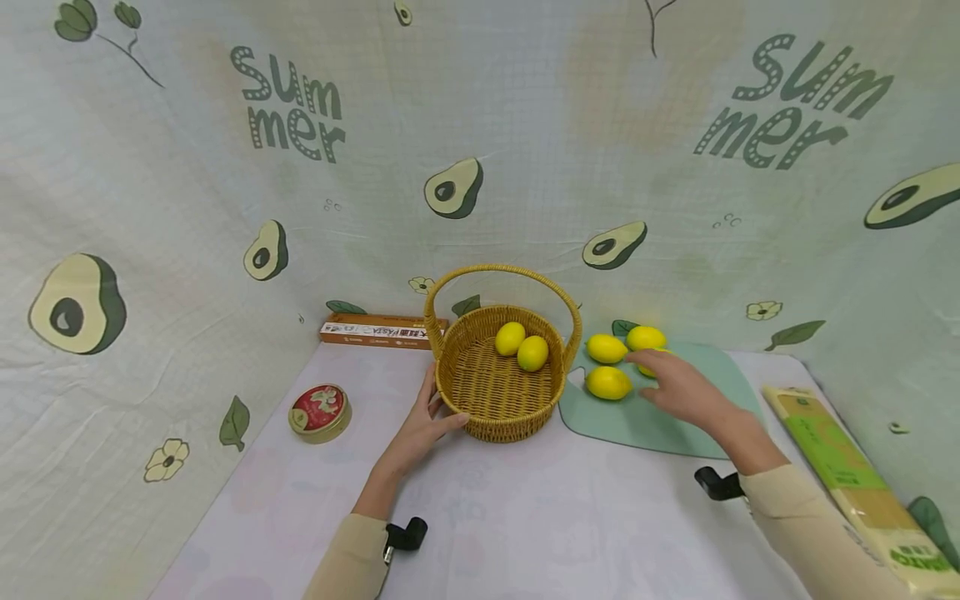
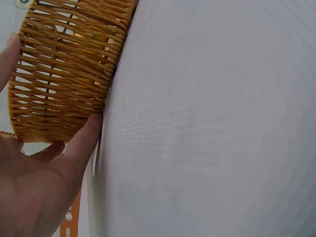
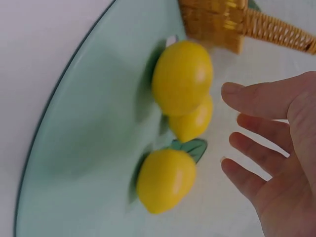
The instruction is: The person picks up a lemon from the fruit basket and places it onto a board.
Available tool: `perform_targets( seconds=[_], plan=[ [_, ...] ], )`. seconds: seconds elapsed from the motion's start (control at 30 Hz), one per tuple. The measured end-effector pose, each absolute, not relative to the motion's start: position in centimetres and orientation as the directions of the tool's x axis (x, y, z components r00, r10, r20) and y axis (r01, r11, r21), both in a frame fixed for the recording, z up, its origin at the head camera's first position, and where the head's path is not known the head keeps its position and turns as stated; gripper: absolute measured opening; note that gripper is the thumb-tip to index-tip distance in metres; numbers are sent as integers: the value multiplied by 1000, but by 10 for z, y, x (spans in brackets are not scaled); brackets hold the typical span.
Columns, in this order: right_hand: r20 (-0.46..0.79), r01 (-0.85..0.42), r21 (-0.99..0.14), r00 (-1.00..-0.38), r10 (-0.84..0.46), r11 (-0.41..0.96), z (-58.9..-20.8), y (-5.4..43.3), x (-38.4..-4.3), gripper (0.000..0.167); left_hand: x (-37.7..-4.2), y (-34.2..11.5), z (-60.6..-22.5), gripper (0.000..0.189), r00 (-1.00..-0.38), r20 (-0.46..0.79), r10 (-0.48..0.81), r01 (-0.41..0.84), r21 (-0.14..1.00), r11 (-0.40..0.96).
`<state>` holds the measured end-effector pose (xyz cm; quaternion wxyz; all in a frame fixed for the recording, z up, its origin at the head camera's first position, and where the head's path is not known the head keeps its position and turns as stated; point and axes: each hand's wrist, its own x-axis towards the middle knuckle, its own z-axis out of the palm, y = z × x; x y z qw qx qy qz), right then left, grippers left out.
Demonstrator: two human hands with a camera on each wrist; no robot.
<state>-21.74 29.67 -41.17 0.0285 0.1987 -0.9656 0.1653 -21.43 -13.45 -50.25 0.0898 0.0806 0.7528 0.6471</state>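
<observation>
A round woven basket (image 1: 498,427) with a tall arched handle holds two lemons (image 1: 510,339). My left hand (image 1: 420,429) holds it at its left front side, thumb near the front rim; in the left wrist view a fingertip (image 2: 93,121) touches the weave low down by the tabletop. Several more lemons (image 1: 609,383) lie on a pale green board (image 1: 667,433) right of the basket. Over them hovers my right hand (image 1: 686,392), fingers spread and holding nothing, partly covering one lemon. Three lemons (image 3: 181,78) show beside the hand (image 3: 286,143) in the right wrist view.
A round red-and-gold tin (image 1: 320,413) stands on the left of the table. Behind it lies a long brown pasta box (image 1: 375,331). A long packet with a green label (image 1: 840,454) lies along the right edge. Printed cloth hangs behind and at the sides.
</observation>
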Motion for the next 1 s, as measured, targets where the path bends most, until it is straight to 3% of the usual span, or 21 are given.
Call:
perform_targets(
  seconds=[0.63,1.0],
  plan=[
    [177,-584,-311,-811,-558,750,-383,215,-203,48,-214,-134,-502,107,-973,-33,229,1,989,149],
    [145,-572,-331,-817,-558,751,-384,179,-217,51,-214,-134,-500,108,-973,-40,229,-7,990,141]
  ],
)
